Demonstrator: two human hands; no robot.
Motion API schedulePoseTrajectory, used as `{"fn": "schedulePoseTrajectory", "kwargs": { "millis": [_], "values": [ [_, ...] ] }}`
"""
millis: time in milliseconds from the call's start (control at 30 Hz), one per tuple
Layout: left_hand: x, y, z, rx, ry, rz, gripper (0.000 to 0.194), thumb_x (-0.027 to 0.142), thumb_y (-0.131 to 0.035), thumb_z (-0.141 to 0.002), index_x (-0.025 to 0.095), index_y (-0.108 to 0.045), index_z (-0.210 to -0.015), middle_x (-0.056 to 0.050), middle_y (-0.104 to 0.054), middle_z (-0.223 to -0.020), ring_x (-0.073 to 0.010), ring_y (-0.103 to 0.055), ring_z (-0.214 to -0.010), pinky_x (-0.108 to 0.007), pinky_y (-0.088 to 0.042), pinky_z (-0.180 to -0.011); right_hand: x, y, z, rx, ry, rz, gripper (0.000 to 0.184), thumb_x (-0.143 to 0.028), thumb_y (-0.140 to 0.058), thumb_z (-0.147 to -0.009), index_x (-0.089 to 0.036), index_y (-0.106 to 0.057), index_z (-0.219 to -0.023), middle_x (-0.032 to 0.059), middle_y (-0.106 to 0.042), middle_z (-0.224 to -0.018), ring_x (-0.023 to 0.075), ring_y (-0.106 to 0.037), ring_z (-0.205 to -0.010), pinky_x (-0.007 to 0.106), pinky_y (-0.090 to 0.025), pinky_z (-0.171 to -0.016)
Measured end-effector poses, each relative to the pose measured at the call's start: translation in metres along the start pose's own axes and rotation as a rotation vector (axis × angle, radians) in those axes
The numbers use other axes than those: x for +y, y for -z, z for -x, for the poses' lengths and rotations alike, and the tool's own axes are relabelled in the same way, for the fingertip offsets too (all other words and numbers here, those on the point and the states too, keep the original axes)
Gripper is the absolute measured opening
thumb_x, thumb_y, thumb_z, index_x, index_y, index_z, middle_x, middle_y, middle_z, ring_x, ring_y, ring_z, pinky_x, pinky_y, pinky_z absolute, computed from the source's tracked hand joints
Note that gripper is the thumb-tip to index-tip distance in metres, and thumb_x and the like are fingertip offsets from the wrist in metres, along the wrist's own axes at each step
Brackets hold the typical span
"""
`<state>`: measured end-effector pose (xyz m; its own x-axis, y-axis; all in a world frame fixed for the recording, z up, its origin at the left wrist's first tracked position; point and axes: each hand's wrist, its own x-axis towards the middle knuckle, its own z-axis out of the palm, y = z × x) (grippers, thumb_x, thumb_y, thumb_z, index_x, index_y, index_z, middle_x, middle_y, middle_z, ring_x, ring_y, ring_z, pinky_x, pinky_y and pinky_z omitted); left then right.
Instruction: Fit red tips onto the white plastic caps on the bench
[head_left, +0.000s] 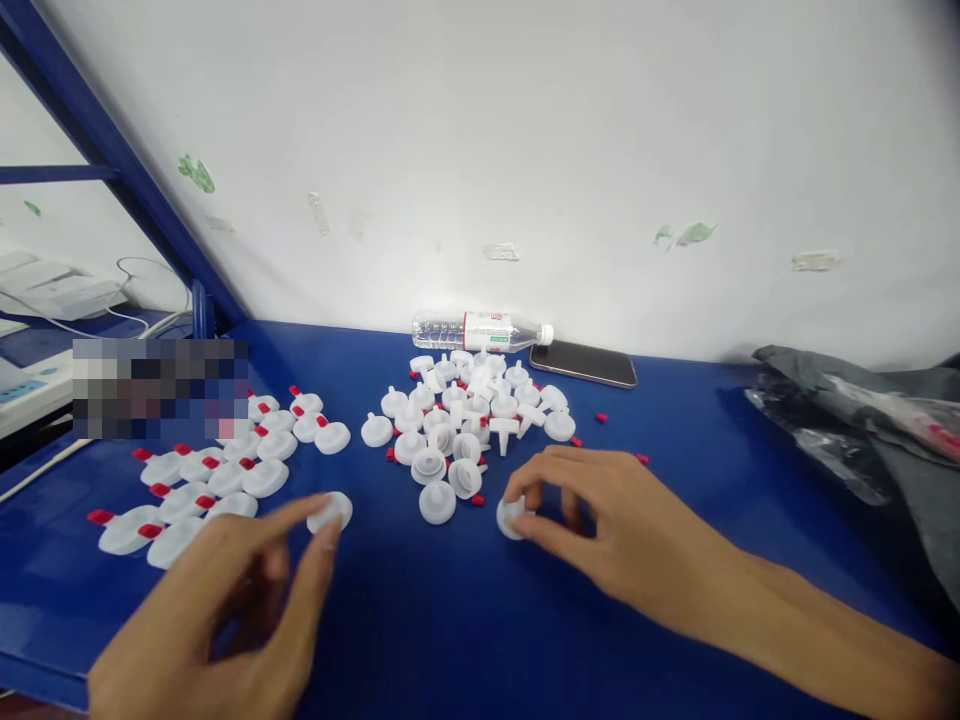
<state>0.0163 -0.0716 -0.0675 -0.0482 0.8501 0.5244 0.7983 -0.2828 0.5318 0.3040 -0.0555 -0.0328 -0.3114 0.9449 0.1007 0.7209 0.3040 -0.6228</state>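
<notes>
My left hand [225, 600] has thumb and forefinger closed on the sides of a white nozzle cap [341, 505], just above the blue table. To the right, a second white cap [504, 522] sits between the thumb and fingertips of my right hand [622, 520]; my fingers hide part of it. Between and beyond my hands lies a heap of white nozzle caps [457, 400], some upright, others tipped over. Small red tips [478, 501] are scattered in and around that heap. Left of it, several white caps with red tips on their spouts [262, 478] stand in loose rows.
A clear plastic bottle [487, 332] lies on its side by the wall, with a dark phone [583, 364] beside it. Grey and clear plastic bags [862, 420] cover the right side of the blue table [420, 620]. A white power strip [45, 385] and cables are at far left.
</notes>
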Motion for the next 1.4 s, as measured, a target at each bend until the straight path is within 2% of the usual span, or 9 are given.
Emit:
{"fn": "schedulePoseTrajectory", "kwargs": {
  "millis": [133, 233, 367, 633, 767, 833, 933, 1033, 1400],
  "values": [
    [0.032, -0.020, 0.009, -0.089, -0.263, 0.045, 0.013, 0.033, -0.060, -0.101, 0.030, -0.072, -0.106, 0.004, -0.066, -0.077, -0.0100, -0.061, -0.055, -0.021, -0.051, -0.052, -0.006, -0.009, 0.007, -0.052, -0.047, 0.009, 0.038, -0.039, -0.085, -0.085, -0.037, -0.069, -0.119, -0.0072, -0.070, -0.099, 0.0118, -0.055, -0.063, 0.027, -0.041, -0.061],
    [0.041, -0.039, 0.003, -0.235, -0.429, -0.054, 0.029, 0.025, -0.048, -0.105, 0.026, -0.072, -0.120, 0.001, -0.074, -0.082, -0.0135, -0.069, -0.057, -0.022, -0.054, -0.052, -0.004, -0.011, 0.008, -0.095, -0.056, 0.060, 0.031, -0.031, -0.084, -0.086, -0.034, -0.069, -0.113, -0.0066, -0.068, -0.098, 0.0129, -0.056, -0.067, 0.028, -0.039, -0.064],
    [0.041, -0.052, -0.008, -0.364, -0.485, -0.199, 0.039, 0.016, -0.044, -0.103, 0.024, -0.071, -0.129, -0.002, -0.077, -0.084, -0.0174, -0.072, -0.056, -0.025, -0.056, -0.052, -0.005, -0.004, 0.009, -0.173, -0.063, 0.062, 0.022, -0.021, -0.078, -0.088, -0.030, -0.068, -0.105, -0.0061, -0.066, -0.104, 0.0114, -0.056, -0.068, 0.028, -0.036, -0.064],
    [0.033, -0.057, -0.008, -0.397, -0.437, -0.165, 0.032, 0.022, -0.046, -0.105, 0.023, -0.075, -0.119, -0.005, -0.081, -0.101, -0.0228, -0.079, -0.076, -0.031, -0.062, -0.062, -0.002, -0.002, 0.013, -0.162, 0.005, -0.030, 0.021, -0.019, -0.078, -0.085, -0.028, -0.070, -0.102, -0.0075, -0.071, -0.099, 0.0098, -0.058, -0.066, 0.026, -0.034, -0.061],
    [0.046, -0.042, -0.003, -0.290, -0.242, 0.062, 0.018, 0.032, -0.058, -0.102, 0.028, -0.072, -0.112, 0.004, -0.074, -0.083, -0.0132, -0.069, -0.059, -0.022, -0.055, -0.052, -0.003, -0.006, 0.012, -0.184, 0.013, -0.035, 0.025, -0.023, -0.079, -0.086, -0.028, -0.074, -0.110, -0.0046, -0.071, -0.102, 0.0102, -0.059, -0.067, 0.026, -0.037, -0.063],
    [0.058, -0.034, 0.001, -0.255, -0.116, 0.241, 0.013, 0.034, -0.065, -0.098, 0.029, -0.071, -0.108, 0.004, -0.070, -0.087, -0.0112, -0.068, -0.064, -0.018, -0.054, -0.051, -0.005, -0.007, 0.012, -0.204, -0.001, -0.044, 0.020, -0.024, -0.079, -0.086, -0.027, -0.075, -0.105, -0.0043, -0.070, -0.099, 0.0109, -0.060, -0.070, 0.026, -0.037, -0.062],
    [0.071, -0.029, 0.007, -0.242, -0.017, 0.481, 0.004, 0.028, -0.067, -0.095, 0.029, -0.071, -0.097, 0.003, -0.071, -0.093, -0.0118, -0.072, -0.079, -0.015, -0.058, -0.061, -0.007, -0.008, 0.011, -0.212, -0.026, -0.066, 0.018, -0.025, -0.081, -0.085, -0.026, -0.076, -0.101, -0.0038, -0.070, -0.099, 0.0116, -0.061, -0.074, 0.025, -0.038, -0.063],
    [0.073, -0.033, 0.012, -0.294, 0.051, 0.576, 0.006, 0.024, -0.071, -0.091, 0.028, -0.073, -0.095, 0.005, -0.074, -0.087, -0.0111, -0.073, -0.076, -0.015, -0.061, -0.069, -0.008, -0.008, 0.011, -0.213, -0.026, -0.078, 0.017, -0.027, -0.080, -0.085, -0.027, -0.076, -0.102, -0.0037, -0.070, -0.100, 0.0119, -0.061, -0.075, 0.025, -0.038, -0.063],
    [0.073, -0.041, 0.017, -0.351, -0.057, 0.531, 0.016, 0.019, -0.069, -0.092, 0.032, -0.078, -0.095, 0.008, -0.081, -0.098, -0.0107, -0.078, -0.084, -0.015, -0.061, -0.078, -0.007, -0.010, 0.012, -0.224, -0.038, -0.088, 0.016, -0.026, -0.078, -0.086, -0.027, -0.076, -0.102, -0.0026, -0.068, -0.101, 0.0131, -0.059, -0.077, 0.026, -0.039, -0.065]
  ]
}}
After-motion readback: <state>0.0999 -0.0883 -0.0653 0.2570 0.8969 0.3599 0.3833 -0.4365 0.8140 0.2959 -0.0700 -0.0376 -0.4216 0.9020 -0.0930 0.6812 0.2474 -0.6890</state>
